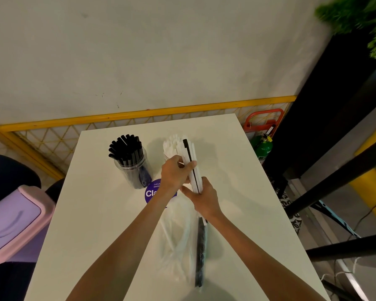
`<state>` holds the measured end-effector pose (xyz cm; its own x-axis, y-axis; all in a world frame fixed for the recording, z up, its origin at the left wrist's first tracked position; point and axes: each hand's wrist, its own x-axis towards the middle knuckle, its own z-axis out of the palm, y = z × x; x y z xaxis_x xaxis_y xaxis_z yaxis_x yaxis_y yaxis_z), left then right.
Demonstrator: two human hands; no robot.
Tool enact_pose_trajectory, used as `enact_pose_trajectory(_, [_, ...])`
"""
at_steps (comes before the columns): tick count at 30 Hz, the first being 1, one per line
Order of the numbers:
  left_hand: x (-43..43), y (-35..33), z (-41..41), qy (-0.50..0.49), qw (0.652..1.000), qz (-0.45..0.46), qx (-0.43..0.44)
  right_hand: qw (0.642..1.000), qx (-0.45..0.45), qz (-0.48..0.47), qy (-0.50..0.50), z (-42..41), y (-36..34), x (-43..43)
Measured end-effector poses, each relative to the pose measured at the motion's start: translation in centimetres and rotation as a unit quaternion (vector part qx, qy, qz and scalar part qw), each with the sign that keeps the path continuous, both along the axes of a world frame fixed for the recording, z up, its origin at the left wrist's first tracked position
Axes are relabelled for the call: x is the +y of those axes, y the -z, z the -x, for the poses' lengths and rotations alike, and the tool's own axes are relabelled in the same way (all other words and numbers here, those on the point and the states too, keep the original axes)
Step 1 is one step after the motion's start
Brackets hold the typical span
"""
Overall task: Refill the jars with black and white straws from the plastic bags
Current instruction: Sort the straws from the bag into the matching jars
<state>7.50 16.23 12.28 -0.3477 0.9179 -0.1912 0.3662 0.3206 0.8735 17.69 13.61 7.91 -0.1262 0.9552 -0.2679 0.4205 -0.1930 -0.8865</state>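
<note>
Head view: a white table [91,224] stands against a pale wall, with a yellow mesh rail [139,115] running behind it. A pink-and-lilac bin lid [15,220] sits at the left, a green cylinder [263,147] beyond the table's far right corner, and a plant [356,16] at the top right. On the table, a clear jar [133,170] full of black straws stands upright at the far left. Just beside it lies a round purple sticker [150,193]. A fan of white straw tips [172,144] shows behind the hands; what holds them is hidden. A plastic bag [178,240] lies near the front edge, with black straws [200,255] along its right side.

The left hand [175,173] curls its fingers round the middle of a bundle of white straws [193,170] with 1 black straw among them. The right hand [202,198] grips the bundle's lower part.

Both forearms reach forward from the bottom edge and meet over the table's centre, and the bundle leans away towards the wall.
</note>
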Motion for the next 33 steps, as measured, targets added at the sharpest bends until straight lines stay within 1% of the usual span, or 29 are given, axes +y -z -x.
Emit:
enact_pose_trajectory(5, [0.3,0.3,0.4,-0.01,0.997,0.018,-0.069,0.992,0.116,0.055,-0.016,-1.1,-0.7,0.0])
enact_pose_trajectory(8, [0.5,0.2,0.6,-0.021,0.99,0.034,-0.133,0.972,0.207,0.112,-0.009,-1.3,-0.9,-0.1])
enact_pose_trajectory(10, [0.6,0.2,0.8,-0.017,0.987,0.045,-0.153,0.961,0.24,0.138,-0.001,-1.5,-1.0,-0.2])
enact_pose_trajectory(12, [0.7,0.1,1.1,-0.01,0.985,0.053,-0.163,0.957,0.251,0.144,-0.005,-1.6,-0.9,-0.1])
enact_pose_trajectory(15, [0.7,-0.1,1.4,0.001,0.981,0.061,-0.185,0.96,0.244,0.136,-0.017,-1.6,-0.9,0.0])
enact_pose_trajectory(20, [0.7,-0.6,1.3,0.026,0.98,0.058,-0.188,0.965,0.232,0.121,-0.023,-1.7,-1.1,0.3])
enact_pose_trajectory(25, [1.1,-1.6,1.9,0.045,0.979,0.06,-0.187,0.962,0.238,0.13,-0.01,-2.0,-1.2,1.1])
enact_pose_trajectory(27, [1.5,-2.4,2.4,0.04,0.981,0.039,-0.185,0.958,0.248,0.144,0.012,-2.1,-1.3,1.5])
enact_pose_trajectory(29, [2.2,-3.6,3.3,0.003,0.988,-0.024,-0.154,0.946,0.273,0.166,0.051,-2.3,-1.4,2.0])
enact_pose_trajectory(31, [3.3,-4.7,4.6,-0.043,0.989,-0.117,-0.075,0.937,0.284,0.184,0.082,-2.6,-1.3,2.3])
enact_pose_trajectory(33, [4.2,-5.9,5.9,-0.075,0.978,-0.194,0.001,0.937,0.277,0.191,0.094,-2.7,-1.1,2.6])
